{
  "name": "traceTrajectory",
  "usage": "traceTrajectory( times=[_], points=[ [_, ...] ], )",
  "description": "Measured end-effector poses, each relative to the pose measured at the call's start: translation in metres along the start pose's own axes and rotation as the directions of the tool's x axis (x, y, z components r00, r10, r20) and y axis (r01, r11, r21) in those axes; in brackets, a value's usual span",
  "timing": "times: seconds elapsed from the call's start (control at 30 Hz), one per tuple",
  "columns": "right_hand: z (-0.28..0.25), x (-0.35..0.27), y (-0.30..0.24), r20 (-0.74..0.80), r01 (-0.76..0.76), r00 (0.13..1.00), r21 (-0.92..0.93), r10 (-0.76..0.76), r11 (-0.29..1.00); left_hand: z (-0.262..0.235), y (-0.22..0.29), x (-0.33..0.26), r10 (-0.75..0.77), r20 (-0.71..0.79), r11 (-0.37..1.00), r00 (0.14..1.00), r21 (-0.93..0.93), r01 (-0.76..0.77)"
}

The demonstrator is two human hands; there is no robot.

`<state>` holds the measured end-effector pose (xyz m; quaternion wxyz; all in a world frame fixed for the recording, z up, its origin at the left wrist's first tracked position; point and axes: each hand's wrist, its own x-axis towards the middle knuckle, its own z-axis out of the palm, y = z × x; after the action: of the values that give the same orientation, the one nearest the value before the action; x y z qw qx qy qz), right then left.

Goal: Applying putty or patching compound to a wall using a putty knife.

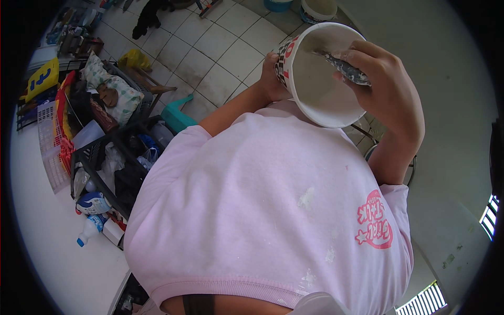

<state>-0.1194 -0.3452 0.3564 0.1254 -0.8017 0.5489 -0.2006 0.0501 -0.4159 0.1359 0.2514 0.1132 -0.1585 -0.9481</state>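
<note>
A white bucket [328, 107] with red and black print on its outside is tipped so that its mouth faces me. My left hand [274, 77] grips the outer wall on its left side. At the right part of the mouth, my right hand [388, 84] is closed round a dark-handled tool [346, 70] smeared with white. Its narrow end points left into the bucket, and I cannot make out its working end. Pale residue coats the inner wall. White smears mark the pink shirt [247, 199] on my body.
Black crates [107, 189] filled with bags and bottles stand at the left, beside a heap of cloths and a patterned pillow [118, 92]. A turquoise plastic piece [178, 114] lies near them. Another bucket [319, 9] is on the tiled floor [210, 58] beyond. A plain wall [457, 131] rises at the right.
</note>
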Motion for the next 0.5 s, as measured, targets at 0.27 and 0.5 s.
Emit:
traceTrajectory(
  times=[0.27,0.5],
  points=[
    [0.002,-0.019,-0.016,0.126,0.133,0.983,0.010,-0.133,0.991,-0.006,0.000,-0.001,0.013,0.017,0.999,1.000,-0.032,-0.012],
    [-0.020,-0.032,-0.003,0.100,-0.018,0.995,0.131,0.005,0.991,-0.017,-0.001,0.005,0.043,0.371,0.974,0.928,-0.224,0.045]
  ],
)
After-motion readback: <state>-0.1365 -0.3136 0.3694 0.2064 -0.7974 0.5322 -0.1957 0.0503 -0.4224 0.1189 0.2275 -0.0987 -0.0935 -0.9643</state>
